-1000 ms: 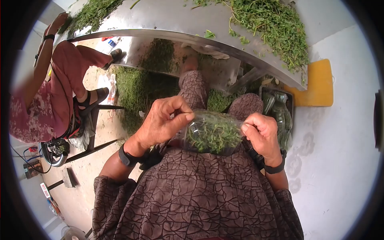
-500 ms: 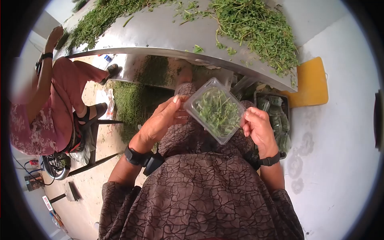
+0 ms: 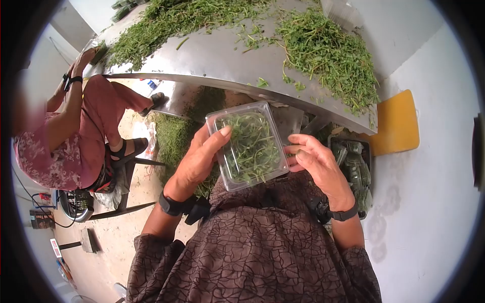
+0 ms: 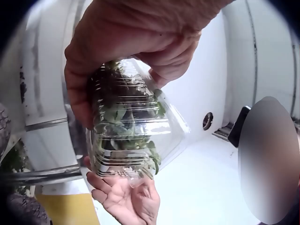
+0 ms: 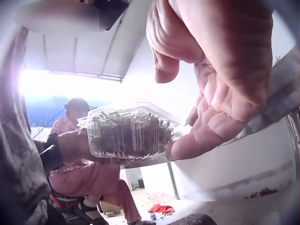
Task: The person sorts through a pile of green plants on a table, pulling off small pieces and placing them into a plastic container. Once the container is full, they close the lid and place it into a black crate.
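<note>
A clear plastic clamshell box packed with green herb sprigs is held up in front of my lap, below the table edge. My left hand grips its left side, thumb on the lid and fingers underneath. My right hand lies with straight fingers against the box's right edge. The left wrist view shows the box under my left hand, with the open palm of the right hand beyond it. From the right wrist, the box appears side-on at the fingertips of my right hand.
A steel table ahead carries loose herb piles. A black crate of filled boxes sits by my right knee, next to a yellow block. A person in pink sits at the left. Herb scraps lie under the table.
The box has come up from my lap and turned its lid toward me. My right hand has gone from pinching its end to lying straight-fingered against its edge.
</note>
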`<state>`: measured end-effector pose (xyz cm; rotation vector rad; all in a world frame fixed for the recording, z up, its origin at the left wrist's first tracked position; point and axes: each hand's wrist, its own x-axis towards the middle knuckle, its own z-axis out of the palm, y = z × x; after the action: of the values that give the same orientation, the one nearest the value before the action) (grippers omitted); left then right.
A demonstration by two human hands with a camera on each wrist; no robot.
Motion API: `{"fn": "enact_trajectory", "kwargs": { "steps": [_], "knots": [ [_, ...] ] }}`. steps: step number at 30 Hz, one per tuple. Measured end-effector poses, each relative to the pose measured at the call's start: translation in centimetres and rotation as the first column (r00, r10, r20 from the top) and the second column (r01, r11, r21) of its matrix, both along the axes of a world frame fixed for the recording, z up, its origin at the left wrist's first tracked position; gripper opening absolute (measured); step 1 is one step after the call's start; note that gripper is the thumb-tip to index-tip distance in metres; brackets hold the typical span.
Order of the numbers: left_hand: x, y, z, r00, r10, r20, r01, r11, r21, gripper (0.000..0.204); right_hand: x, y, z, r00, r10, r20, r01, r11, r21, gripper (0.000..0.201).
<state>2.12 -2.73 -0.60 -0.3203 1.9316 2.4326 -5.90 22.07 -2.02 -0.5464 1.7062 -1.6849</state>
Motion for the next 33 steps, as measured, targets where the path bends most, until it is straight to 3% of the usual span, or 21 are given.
{"fn": "enact_trajectory", "kwargs": {
  "steps": [1,3,5,7,9,11,12,13,14,15,16,19,21,22,23,25,27,29,30,31,33],
  "knots": [
    [0.2,0.0,0.9,1.000,0.004,-0.014,-0.004,1.000,-0.009,0.050,0.0,-0.4,0.7,1.000,0.004,-0.014,-0.004,1.000,-0.009,0.058],
    [0.3,0.0,2.5,0.933,-0.055,-0.356,-0.040,0.966,-0.254,0.048,0.4,-1.8,1.7,0.999,-0.039,-0.033,0.032,0.981,-0.190,0.067],
    [-0.6,0.2,3.7,0.949,-0.040,-0.312,-0.032,0.974,-0.222,0.049,0.0,-3.2,2.3,0.996,-0.023,-0.092,0.001,0.974,-0.226,0.075],
    [-1.7,0.3,4.3,0.950,-0.032,-0.309,-0.112,0.892,-0.438,0.050,-0.3,-4.5,2.6,0.983,-0.089,-0.163,0.041,0.959,-0.281,0.076],
    [-2.2,0.7,5.1,0.903,-0.077,-0.424,-0.155,0.860,-0.487,0.052,-0.1,-5.1,2.6,0.983,-0.126,-0.131,0.091,0.965,-0.248,0.077],
    [-2.8,0.9,5.4,0.916,-0.049,-0.397,-0.177,0.840,-0.513,0.055,-0.5,-5.6,1.6,0.973,-0.230,0.016,0.215,0.883,-0.418,0.071],
    [-2.9,0.3,5.3,0.947,-0.065,-0.313,-0.151,0.772,-0.618,0.064,-0.9,-5.4,1.1,0.972,-0.236,0.002,0.214,0.881,-0.423,0.071],
    [-3.5,0.1,4.5,0.943,-0.072,-0.324,-0.153,0.772,-0.617,0.064,-1.2,-5.1,0.7,0.971,-0.217,0.096,0.237,0.851,-0.468,0.069],
    [-4.3,-0.1,3.4,0.965,-0.006,-0.261,-0.098,0.919,-0.382,0.068,-1.4,-4.8,0.6,0.963,-0.191,0.189,0.263,0.820,-0.509,0.067],
    [-4.9,-0.2,2.9,0.983,0.036,-0.179,-0.057,0.992,-0.114,0.073,-1.4,-4.6,1.0,0.964,-0.196,0.180,0.262,0.817,-0.513,0.067],
    [-4.9,0.2,4.0,0.977,0.033,-0.209,-0.061,0.990,-0.130,0.083,-1.3,-4.3,1.7,0.953,-0.237,0.188,0.302,0.790,-0.533,0.068],
    [-5.2,1.0,3.8,0.843,0.276,-0.461,-0.383,0.911,-0.155,0.078,-1.5,-4.1,2.0,0.930,-0.311,0.196,0.367,0.744,-0.559,0.071],
    [-4.2,5.0,5.8,0.901,0.128,-0.415,-0.288,0.891,-0.350,0.078,-0.9,-5.1,1.3,0.902,-0.427,-0.059,0.350,0.806,-0.477,0.072],
    [-4.5,4.0,5.0,0.885,-0.159,-0.438,-0.198,0.723,-0.662,0.077,0.0,-6.0,1.2,0.881,-0.473,0.002,0.422,0.784,-0.456,0.072],
    [-4.9,3.9,4.4,0.848,-0.151,-0.508,-0.207,0.788,-0.580,0.076,-0.2,-5.6,1.5,0.882,-0.472,0.000,0.420,0.785,-0.456,0.072],
    [-4.8,2.8,4.7,0.834,-0.039,-0.551,-0.089,0.975,-0.205,0.076,-1.0,-4.5,2.0,0.936,-0.324,0.137,0.342,0.749,-0.567,0.072],
    [-5.2,2.8,4.5,0.830,-0.023,-0.557,-0.166,0.943,-0.287,0.079,-0.6,-4.7,1.3,0.904,-0.399,0.154,0.411,0.709,-0.573,0.072],
    [-5.8,4.4,4.0,0.802,-0.168,-0.573,-0.221,0.808,-0.546,0.065,0.3,-5.6,1.4,0.880,-0.468,0.075,0.440,0.748,-0.496,0.072],
    [-5.2,4.5,4.2,0.845,-0.152,-0.512,-0.185,0.816,-0.547,0.079,-0.1,-5.3,1.2,0.898,-0.429,0.099,0.414,0.750,-0.516,0.071],
    [-5.3,4.0,4.1,0.844,-0.152,-0.514,-0.184,0.818,-0.545,0.079,-0.4,-4.9,1.2,0.898,-0.430,0.096,0.415,0.750,-0.515,0.071],
    [-5.2,2.5,3.9,0.835,-0.026,-0.549,-0.096,0.977,-0.192,0.080,-0.8,-4.2,1.3,0.885,-0.461,0.066,0.417,0.719,-0.556,0.071]
  ]
}}
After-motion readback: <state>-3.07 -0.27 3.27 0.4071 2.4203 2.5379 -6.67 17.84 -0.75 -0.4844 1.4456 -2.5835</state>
